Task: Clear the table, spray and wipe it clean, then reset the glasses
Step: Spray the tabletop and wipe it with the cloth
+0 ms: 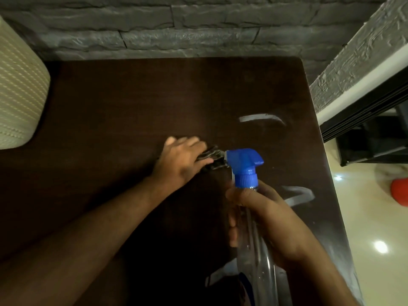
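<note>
Stone wall behind dark table [123,102] | left hand [180,161] presses flat on soft, limp cloth [213,161] mid-table, fingers straight | right hand [265,217] grips clear spray bottle [246,167] near right; likely light, slick, best held at neck.

Worktop [114,102] upper half and left of frame: open dark surface, free passage. Centre blocked: left hand [181,160] flat on cloth [212,160], spray bottle [249,173] just right of it. Cushioned seat [19,85] crowds upper-left edge. Stone wall [154,25] bounds far side.
</note>
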A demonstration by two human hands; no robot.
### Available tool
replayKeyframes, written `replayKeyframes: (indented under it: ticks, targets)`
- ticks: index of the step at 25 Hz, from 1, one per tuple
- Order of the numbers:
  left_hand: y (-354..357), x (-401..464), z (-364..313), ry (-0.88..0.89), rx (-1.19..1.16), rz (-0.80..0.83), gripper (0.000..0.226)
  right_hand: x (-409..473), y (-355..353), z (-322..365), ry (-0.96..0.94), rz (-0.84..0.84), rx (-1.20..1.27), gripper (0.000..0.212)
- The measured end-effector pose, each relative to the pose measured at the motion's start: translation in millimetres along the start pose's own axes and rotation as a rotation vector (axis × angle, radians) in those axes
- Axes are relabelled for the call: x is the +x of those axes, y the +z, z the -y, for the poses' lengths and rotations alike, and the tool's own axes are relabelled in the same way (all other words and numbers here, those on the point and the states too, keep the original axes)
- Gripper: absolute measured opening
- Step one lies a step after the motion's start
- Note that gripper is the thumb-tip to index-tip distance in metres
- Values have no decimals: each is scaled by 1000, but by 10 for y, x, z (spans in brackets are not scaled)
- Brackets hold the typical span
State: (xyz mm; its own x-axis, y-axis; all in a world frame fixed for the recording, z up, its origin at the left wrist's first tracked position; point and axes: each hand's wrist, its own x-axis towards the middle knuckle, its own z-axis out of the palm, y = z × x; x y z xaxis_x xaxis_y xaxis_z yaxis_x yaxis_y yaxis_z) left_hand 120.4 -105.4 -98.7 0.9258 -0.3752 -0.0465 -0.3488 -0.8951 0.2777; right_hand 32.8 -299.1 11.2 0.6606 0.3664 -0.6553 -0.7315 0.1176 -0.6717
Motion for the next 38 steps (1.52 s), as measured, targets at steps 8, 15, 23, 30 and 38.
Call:
replayKeyframes:
  ticks: [8, 15, 23, 30, 38]
  targets:
    - [30, 715, -244, -257, -14, -95, 28, -74, -24, -77, -26, -7, 3, 32]
    - [8, -153, 127, -158, 7, -146, 30, -261, -94, -189, -35, 12, 26, 36]
    - [216, 59, -648, -151, -40, -44, 29, -467, -112, -404, -28, -20, 12, 29]
    - [135, -199, -179, -214, 8, -186, 26, -568, -97, -529, -8, -29, 43, 38]
    - [147, -125, -475, -21, -73, -36, 24, -609, 163, -753, 23, -141, 26, 33]
